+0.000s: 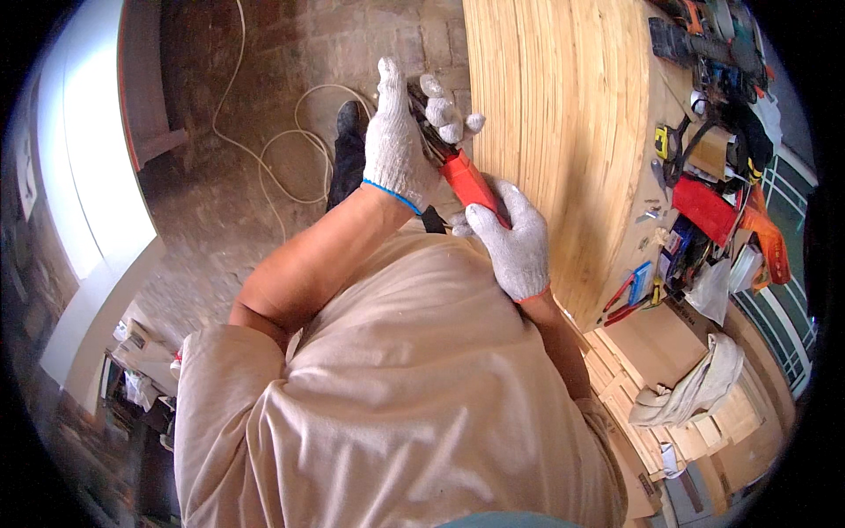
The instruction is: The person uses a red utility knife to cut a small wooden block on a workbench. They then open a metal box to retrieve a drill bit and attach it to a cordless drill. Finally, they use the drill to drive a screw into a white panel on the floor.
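In the head view, a red sleeve (471,183) is held in front of the torso, just beside the left edge of the pale wooden surface (563,132), with dark slender pieces (429,139) protruding from its far end. Its long axis is set on a slant, from the right hand (512,242) at the near, right end up and leftward to the left hand (405,145) at the far end. The sleeve itself is thus nearer to the right hand, while the dark pieces are placed beside the left palm. By the right hand the sleeve's lower end is clasped, the thumb being laid along it and the fingers wrapped past it, with little gap left. The left fingers are parted and loosely curled, one digit being pointed straight away from the body; the dark pieces are framed between palm and fingertips, but whether they are gripped or merely touched cannot be told. Both hands are covered by whitish knitted gloves, edged in blue on the left and orange on the right.
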The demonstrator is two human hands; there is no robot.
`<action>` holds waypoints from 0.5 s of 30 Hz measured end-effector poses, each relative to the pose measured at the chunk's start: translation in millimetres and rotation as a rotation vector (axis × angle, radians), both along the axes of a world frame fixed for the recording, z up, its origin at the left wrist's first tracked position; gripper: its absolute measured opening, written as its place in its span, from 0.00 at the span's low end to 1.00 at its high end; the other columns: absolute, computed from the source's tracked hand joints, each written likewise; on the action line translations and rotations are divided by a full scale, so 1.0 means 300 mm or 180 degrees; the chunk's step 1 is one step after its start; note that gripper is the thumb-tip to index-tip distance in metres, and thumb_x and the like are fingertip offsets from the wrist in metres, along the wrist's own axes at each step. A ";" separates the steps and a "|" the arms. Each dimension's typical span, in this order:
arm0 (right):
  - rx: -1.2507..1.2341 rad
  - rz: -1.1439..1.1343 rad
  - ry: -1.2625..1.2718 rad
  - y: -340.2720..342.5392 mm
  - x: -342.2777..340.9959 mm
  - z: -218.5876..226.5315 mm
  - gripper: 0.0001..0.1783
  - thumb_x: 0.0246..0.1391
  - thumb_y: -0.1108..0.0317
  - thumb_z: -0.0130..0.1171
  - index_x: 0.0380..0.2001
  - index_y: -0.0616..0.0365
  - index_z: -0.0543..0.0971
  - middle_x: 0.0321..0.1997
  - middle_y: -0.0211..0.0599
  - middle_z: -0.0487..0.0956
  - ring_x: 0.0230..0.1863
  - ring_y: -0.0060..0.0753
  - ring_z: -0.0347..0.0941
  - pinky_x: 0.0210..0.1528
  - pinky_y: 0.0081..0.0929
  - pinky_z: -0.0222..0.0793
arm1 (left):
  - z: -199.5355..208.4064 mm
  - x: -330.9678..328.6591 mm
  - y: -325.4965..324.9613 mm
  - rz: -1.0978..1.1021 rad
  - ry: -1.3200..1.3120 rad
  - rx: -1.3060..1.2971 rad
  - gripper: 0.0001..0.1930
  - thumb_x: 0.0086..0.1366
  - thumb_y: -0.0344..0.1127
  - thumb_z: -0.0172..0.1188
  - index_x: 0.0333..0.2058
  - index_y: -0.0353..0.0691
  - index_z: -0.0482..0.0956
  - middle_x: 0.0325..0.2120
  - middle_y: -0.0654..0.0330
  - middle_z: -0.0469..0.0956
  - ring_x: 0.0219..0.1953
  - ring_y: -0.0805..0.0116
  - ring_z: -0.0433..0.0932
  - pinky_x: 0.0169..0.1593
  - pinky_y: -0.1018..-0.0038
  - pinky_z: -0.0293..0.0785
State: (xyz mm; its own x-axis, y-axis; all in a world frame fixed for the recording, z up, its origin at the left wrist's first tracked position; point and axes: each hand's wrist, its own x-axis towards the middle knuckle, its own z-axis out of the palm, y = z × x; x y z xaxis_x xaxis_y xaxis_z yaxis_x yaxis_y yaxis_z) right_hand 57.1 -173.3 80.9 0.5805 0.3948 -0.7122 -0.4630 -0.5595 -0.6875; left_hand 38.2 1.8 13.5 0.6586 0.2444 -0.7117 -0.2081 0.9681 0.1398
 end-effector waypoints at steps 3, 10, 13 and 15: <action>0.0069 -0.0024 0.0095 -0.012 0.006 -0.006 0.23 0.69 0.72 0.62 0.63 0.71 0.75 0.51 0.45 0.86 0.46 0.31 0.88 0.48 0.28 0.86 | -0.004 -0.009 0.000 -0.0070 -0.0065 -0.0005 0.30 0.78 0.71 0.49 0.32 0.51 0.74 0.17 0.69 0.67 0.17 0.70 0.65 0.42 0.59 0.82; 0.0154 0.0057 0.0195 -0.025 0.006 -0.033 0.24 0.68 0.70 0.65 0.62 0.71 0.77 0.50 0.44 0.87 0.45 0.27 0.87 0.47 0.27 0.84 | -0.032 -0.010 -0.012 -0.0317 0.0011 0.0406 0.29 0.77 0.71 0.53 0.35 0.50 0.76 0.19 0.69 0.70 0.18 0.71 0.66 0.37 0.64 0.80; -0.0156 0.0363 -0.0319 -0.034 0.003 -0.041 0.24 0.67 0.67 0.66 0.62 0.71 0.78 0.50 0.43 0.87 0.45 0.26 0.87 0.47 0.27 0.83 | -0.017 0.001 -0.044 -0.0343 0.0142 0.0531 0.29 0.77 0.71 0.53 0.35 0.49 0.76 0.19 0.69 0.71 0.18 0.70 0.66 0.38 0.63 0.81; -0.0145 0.0385 -0.0518 -0.044 0.001 -0.055 0.25 0.67 0.66 0.67 0.61 0.70 0.79 0.50 0.42 0.87 0.45 0.25 0.86 0.47 0.28 0.83 | -0.004 0.002 -0.056 -0.0363 0.0194 0.0523 0.29 0.77 0.71 0.53 0.35 0.49 0.76 0.19 0.69 0.71 0.18 0.69 0.67 0.39 0.62 0.82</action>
